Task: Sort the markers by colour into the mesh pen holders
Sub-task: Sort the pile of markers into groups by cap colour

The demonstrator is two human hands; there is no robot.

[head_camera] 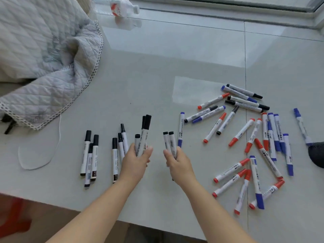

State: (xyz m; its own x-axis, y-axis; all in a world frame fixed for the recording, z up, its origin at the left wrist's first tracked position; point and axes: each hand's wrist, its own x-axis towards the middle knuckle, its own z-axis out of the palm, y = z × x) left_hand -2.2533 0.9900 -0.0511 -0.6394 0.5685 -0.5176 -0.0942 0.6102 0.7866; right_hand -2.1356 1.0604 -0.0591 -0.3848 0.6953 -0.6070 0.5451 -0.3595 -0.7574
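the left hand point(135, 160) has its grip clenched round a small bunch of black-capped white-barrelled markers point(142, 137), caps up and pointing away from the person, and the right hand point(176, 161) grips two more black-capped markers point(169, 142) the same way, caps up, barrels near upright and side by side; the two hands sit close together near the front middle of the pale glossy worktop point(157, 85), so both bunches share one long axis and could be merged by a short sideways move of either hand

more black markers lie flat on the worktop just left of the left hand, in two loose groups: a trio point(90, 155) further left and another few point(119, 149) beside the left wrist, all with their long axes running roughly away from the person, so the left hand is plainly the nearer one for those

the unsorted pile of red, blue and black markers point(245, 137) is spread to the right, well apart from the left hand and nearer the right; its pens lie at all angles, a few black ones at the far end point(247, 102) lying almost crosswise

the only sign of a mesh pen holder is a dark mesh shape point(316, 155) cut off at the right edge, beyond the pile; judging from that, the gathered black markers would have to travel right, across the heap, which favours the right hand

a quilted grey cloth point(43, 58) and a clear plastic bottle point(125, 7) sit at the far left
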